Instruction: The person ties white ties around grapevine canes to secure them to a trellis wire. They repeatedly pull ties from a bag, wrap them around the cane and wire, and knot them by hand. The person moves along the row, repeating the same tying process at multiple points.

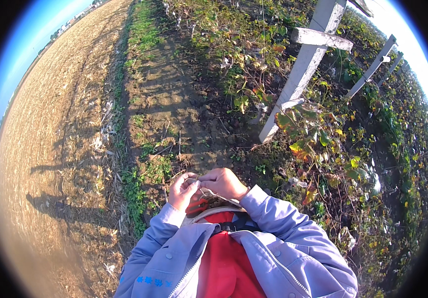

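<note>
My left hand [181,192] is raised in front of my waist, thumb and fingers pinched around a small brownish thing [190,181] too small to identify. From the other side my right hand [225,183] meets it, its fingertips at the left thumb; whether they grip the same thing is hidden. Just below both hands is a pale fabric rim [214,211], perhaps of a bag or apron at my waist. Red shapes [197,205] show between this rim and the hands, partly covered.
A white concrete post [303,70] with a crosspiece [322,39] leans ahead on the right, wires strung from it. Grapevines [310,149] with yellowing leaves spread around it. A bare dirt strip [176,97] runs ahead, bordered by green weeds [133,201] and a straw-covered field [50,130] at left.
</note>
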Demonstrator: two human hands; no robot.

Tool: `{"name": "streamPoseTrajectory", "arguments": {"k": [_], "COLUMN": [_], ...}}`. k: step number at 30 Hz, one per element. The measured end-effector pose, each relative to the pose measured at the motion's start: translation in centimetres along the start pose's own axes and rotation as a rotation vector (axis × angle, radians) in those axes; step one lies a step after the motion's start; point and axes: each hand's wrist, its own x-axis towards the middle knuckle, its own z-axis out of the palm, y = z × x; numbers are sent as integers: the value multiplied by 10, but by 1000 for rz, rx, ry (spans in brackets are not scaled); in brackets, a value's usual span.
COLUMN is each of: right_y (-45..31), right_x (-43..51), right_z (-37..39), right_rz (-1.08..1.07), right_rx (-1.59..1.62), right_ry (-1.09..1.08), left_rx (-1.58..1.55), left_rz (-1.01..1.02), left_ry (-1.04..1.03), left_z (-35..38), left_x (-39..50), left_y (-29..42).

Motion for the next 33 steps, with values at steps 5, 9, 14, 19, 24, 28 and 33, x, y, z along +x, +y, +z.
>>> {"name": "streamPoseTrajectory", "arguments": {"k": [5, 9, 14, 19, 24, 28, 33], "right_y": [-6, -11, -7, 6, 16, 10, 6], "right_x": [-1, -2, -1, 5, 4, -6, -9], "right_z": [-4, -16, -28, -17, -14, -22, -31], "right_rz": [140, 227, 408, 321, -122, 20, 339], "right_rx": [39, -25, 525, 815, -361, -179, 360], "right_ry": [-7, -68, -213, 38, 222, -240, -341], "left_rx": [111, 355, 231, 198, 868, 958, 719], "left_rz": [-27, -10, -130, -143, 461, 524, 370], "left_ry": [28, -30, -41, 2, -69, -115, -177], "left_z": [2, -7, -16, 3, 15, 9, 3], "left_x": [-2, -1, 15, 17, -1, 3, 7], "left_y": [3, 14, 14, -6, 10, 25, 6]}}
